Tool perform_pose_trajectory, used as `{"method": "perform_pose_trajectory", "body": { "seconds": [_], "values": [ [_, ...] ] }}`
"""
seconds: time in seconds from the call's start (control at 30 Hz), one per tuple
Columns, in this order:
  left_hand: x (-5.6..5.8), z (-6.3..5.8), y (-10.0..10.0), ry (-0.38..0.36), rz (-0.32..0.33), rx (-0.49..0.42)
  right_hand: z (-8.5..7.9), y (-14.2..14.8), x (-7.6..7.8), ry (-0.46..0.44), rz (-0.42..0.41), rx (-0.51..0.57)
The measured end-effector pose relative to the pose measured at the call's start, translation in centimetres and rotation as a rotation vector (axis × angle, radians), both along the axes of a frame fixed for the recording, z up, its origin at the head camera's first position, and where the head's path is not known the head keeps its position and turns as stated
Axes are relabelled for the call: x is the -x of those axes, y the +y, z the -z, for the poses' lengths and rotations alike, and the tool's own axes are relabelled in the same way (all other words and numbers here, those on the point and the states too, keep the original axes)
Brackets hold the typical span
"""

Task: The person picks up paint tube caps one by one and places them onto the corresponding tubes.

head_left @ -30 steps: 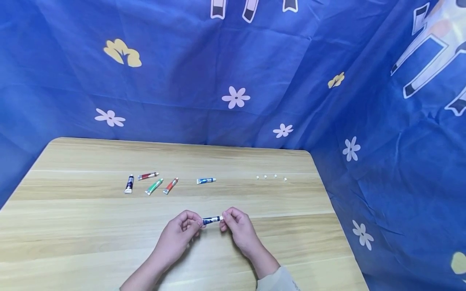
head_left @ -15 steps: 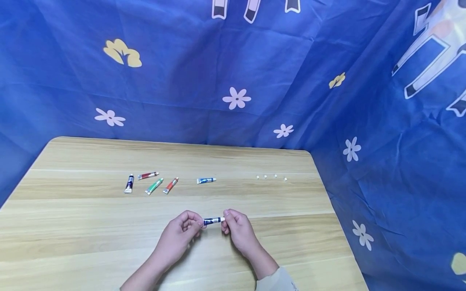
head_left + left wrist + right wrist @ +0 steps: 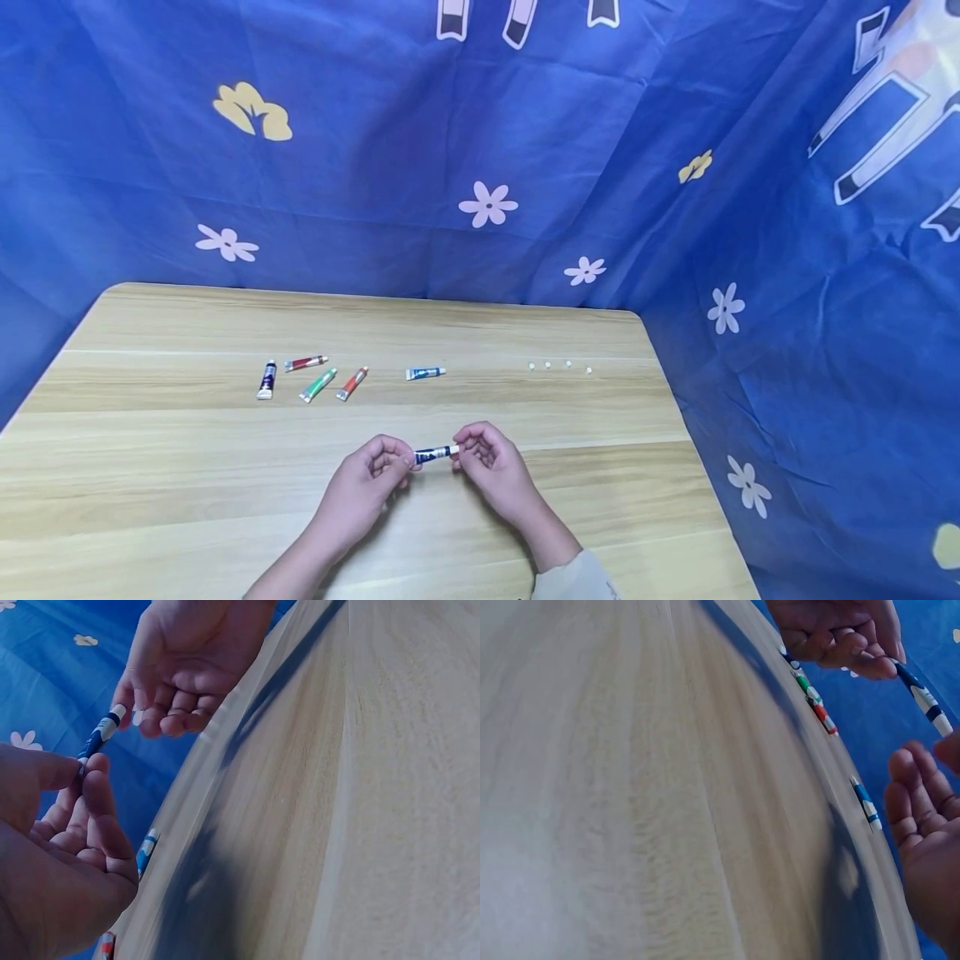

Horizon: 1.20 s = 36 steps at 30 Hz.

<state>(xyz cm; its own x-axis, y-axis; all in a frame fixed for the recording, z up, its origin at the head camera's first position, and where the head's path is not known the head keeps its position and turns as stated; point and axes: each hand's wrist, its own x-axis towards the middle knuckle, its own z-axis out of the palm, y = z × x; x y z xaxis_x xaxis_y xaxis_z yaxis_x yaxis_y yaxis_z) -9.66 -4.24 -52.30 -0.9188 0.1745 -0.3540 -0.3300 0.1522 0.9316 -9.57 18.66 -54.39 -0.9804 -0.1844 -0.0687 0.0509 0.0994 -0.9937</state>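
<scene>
A dark blue paint tube [image 3: 432, 454] with a white cap [image 3: 453, 450] is held level above the wooden table. My left hand [image 3: 367, 492] pinches its flat end between thumb and forefinger, as the left wrist view also shows. At the cap end is my right hand [image 3: 498, 483], its fingers loosened and spread around the cap, which shows almost whole. In the right wrist view, the right thumb [image 3: 949, 750] is right at the cap's tip, while the other fingers [image 3: 911, 787] stand apart from it.
A blue paint tube [image 3: 425, 373] lies beyond my hands. Orange [image 3: 352, 383], green [image 3: 318, 385], dark red [image 3: 306, 362] and dark purple-blue [image 3: 266, 380] tubes lie at the left. Several small white caps [image 3: 547, 365] sit at the back right. Blue patterned cloth [image 3: 360, 192] hangs behind the table.
My right hand has loosened from the cap and its forefinger has lifted, baring the cap. The tube shifted slightly right, then back left. My left hand keeps its pinch.
</scene>
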Motion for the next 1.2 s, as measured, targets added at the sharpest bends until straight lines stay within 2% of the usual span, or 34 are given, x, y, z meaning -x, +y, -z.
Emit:
{"method": "perform_pose_trajectory", "body": {
  "seconds": [0.1,0.23,0.4,0.67,0.87,1.2],
  "values": [
    [-0.07,0.00,-0.10,-0.004,-0.006,0.005,0.10,0.07,-0.19,0.077,0.007,-0.039],
    [-0.11,-0.06,-0.21,-0.010,-0.012,0.013,0.05,0.06,-0.33,0.157,0.018,-0.033],
    [-0.16,-0.13,-0.26,-0.024,-0.013,0.021,-0.03,0.24,-0.36,0.185,0.016,-0.029],
    [-0.23,-0.17,-0.21,-0.051,-0.005,0.023,0.05,0.37,-0.41,0.177,0.024,-0.027],
    [-0.29,-0.18,-0.18,-0.053,-0.002,0.013,0.24,0.24,-0.42,0.137,0.051,-0.012],
    [-0.22,-0.18,-0.18,-0.022,-0.009,0.014,0.07,0.14,-0.29,-0.009,0.056,0.092]
  ]
}}
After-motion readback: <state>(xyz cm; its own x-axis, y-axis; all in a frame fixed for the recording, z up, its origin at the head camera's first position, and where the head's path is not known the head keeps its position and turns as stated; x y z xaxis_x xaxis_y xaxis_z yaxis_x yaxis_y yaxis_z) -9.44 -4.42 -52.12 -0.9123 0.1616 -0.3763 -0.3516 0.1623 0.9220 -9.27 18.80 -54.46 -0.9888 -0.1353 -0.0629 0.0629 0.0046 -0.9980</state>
